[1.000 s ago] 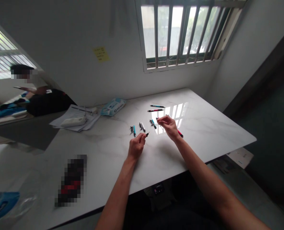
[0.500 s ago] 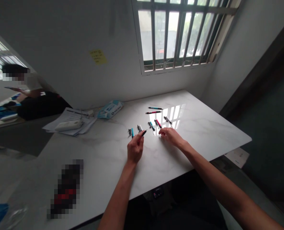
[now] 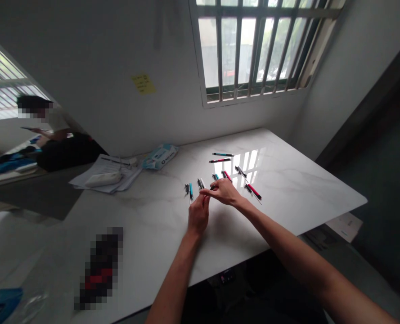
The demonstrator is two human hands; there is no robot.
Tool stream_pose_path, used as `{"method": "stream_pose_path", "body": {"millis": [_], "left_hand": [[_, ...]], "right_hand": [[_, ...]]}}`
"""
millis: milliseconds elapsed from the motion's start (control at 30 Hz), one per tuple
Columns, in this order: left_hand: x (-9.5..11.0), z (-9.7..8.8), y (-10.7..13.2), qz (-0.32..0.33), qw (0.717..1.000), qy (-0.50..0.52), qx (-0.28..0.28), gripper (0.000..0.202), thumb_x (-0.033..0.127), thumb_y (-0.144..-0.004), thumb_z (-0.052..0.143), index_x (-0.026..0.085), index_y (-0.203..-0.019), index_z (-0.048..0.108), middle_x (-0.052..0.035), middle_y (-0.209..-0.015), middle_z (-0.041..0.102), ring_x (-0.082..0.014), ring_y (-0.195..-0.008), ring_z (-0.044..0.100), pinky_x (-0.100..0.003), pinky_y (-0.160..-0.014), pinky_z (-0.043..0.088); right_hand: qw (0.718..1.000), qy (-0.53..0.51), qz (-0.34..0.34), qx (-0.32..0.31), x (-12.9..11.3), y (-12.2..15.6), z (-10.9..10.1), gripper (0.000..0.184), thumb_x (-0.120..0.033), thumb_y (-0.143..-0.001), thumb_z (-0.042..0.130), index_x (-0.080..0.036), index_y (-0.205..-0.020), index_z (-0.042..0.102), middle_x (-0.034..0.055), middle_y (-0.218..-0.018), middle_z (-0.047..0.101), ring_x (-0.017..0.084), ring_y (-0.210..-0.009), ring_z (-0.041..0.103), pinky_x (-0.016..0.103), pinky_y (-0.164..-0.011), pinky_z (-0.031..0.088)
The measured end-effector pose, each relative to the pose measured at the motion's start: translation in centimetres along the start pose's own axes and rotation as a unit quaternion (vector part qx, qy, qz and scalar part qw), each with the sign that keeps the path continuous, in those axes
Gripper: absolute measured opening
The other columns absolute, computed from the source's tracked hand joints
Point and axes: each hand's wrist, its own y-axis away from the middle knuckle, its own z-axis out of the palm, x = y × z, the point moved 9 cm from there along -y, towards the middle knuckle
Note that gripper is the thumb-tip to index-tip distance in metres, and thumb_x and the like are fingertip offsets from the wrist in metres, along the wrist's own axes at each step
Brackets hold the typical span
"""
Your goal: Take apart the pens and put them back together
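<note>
My left hand (image 3: 199, 216) is closed around a pen (image 3: 213, 187), of which only a small dark bit shows. My right hand (image 3: 225, 191) pinches the pen's front end, its fingers right against my left. Pens taken apart lie in a row around my hands: a blue one (image 3: 191, 189) and a white one (image 3: 202, 183) to the left, a teal one (image 3: 215, 177) and a red one (image 3: 227, 176) just beyond, a grey-white one (image 3: 240, 171) and another red one (image 3: 254, 191) on the right. Thin refills and black parts lie beside them.
Two whole pens, one teal (image 3: 223, 154) and one red (image 3: 220, 160), lie farther back on the marble-patterned table (image 3: 301, 180). Papers (image 3: 125, 177) and a wipes pack (image 3: 161, 156) sit at the back left. A blurred-out dark object (image 3: 100, 270) is front left. A person (image 3: 63, 135) sits beyond.
My right hand has moved left from the right-hand pens onto the front of the pen in my left hand. Red pen parts formerly behind it now show. The view has shifted slightly.
</note>
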Motion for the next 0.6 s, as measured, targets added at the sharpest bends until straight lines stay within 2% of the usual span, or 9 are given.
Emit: {"method": "stream_pose_path", "body": {"millis": [67,133,233,333,433,600], "left_hand": [[-0.6,0.0,0.0,-0.021,1.0,0.008,-0.002,0.028,0.041,-0.106,0.046,0.023,-0.097,0.065,-0.0013,-0.073,0.064,-0.0194,-0.064,0.059,-0.03,-0.066,0.038],[-1.3,-0.1,0.0,-0.046,0.999,0.015,-0.005,0.021,0.039,-0.103,0.05,0.023,-0.098,0.063,0.0011,-0.068,0.059,-0.0182,-0.059,0.055,-0.03,-0.063,0.035],[-1.9,0.4,0.2,-0.083,0.996,0.014,-0.032,0.013,0.033,-0.088,0.064,0.023,-0.095,0.062,0.0045,-0.063,0.054,-0.0159,-0.056,0.049,-0.029,-0.062,0.034],[-2.1,1.3,0.3,-0.107,0.992,0.03,-0.052,0.012,0.028,-0.076,0.065,0.023,-0.079,0.055,0.006,-0.06,0.049,-0.0131,-0.056,0.043,-0.028,-0.06,0.032],[-2.2,2.0,0.3,-0.116,0.988,0.08,-0.059,0.019,0.028,-0.072,0.061,0.023,-0.067,0.043,0.0057,-0.059,0.042,-0.0117,-0.057,0.038,-0.028,-0.059,0.029],[-2.6,2.7,0.2,-0.13,0.973,0.17,-0.083,0.028,0.032,-0.074,0.061,0.024,-0.068,0.035,0.0062,-0.062,0.037,-0.0105,-0.059,0.032,-0.027,-0.058,0.028]], "right_hand": [[0.999,-0.051,0.003,-0.003,-0.3,-1.2,1.1,0.075,-0.078,-0.091,0.063,-0.021,-0.052,0.035,-0.0061,-0.052,0.027,0.01,-0.056,0.024,0.031,-0.056,0.019],[0.993,-0.113,-0.001,-0.025,-0.3,-1.8,2.4,0.072,-0.078,-0.09,0.063,-0.021,-0.054,0.038,-0.0063,-0.054,0.028,0.01,-0.056,0.025,0.03,-0.056,0.019],[0.981,-0.187,-0.017,-0.05,-0.1,-1.6,3.8,0.068,-0.076,-0.088,0.067,-0.021,-0.058,0.041,-0.0066,-0.058,0.032,0.01,-0.058,0.028,0.028,-0.056,0.022],[0.978,-0.205,-0.02,-0.032,0.6,-1.0,3.8,0.067,-0.074,-0.088,0.069,-0.021,-0.058,0.04,-0.007,-0.057,0.031,0.01,-0.059,0.03,0.027,-0.057,0.024],[0.978,-0.204,-0.03,-0.036,0.6,-0.5,3.5,0.062,-0.07,-0.089,0.071,-0.021,-0.062,0.043,-0.007,-0.058,0.036,0.01,-0.06,0.033,0.026,-0.058,0.026],[0.964,-0.254,-0.051,-0.064,0.1,-0.4,2.7,0.047,-0.059,-0.087,0.08,-0.021,-0.076,0.054,-0.0057,-0.066,0.051,0.012,-0.064,0.044,0.026,-0.061,0.036]]}}
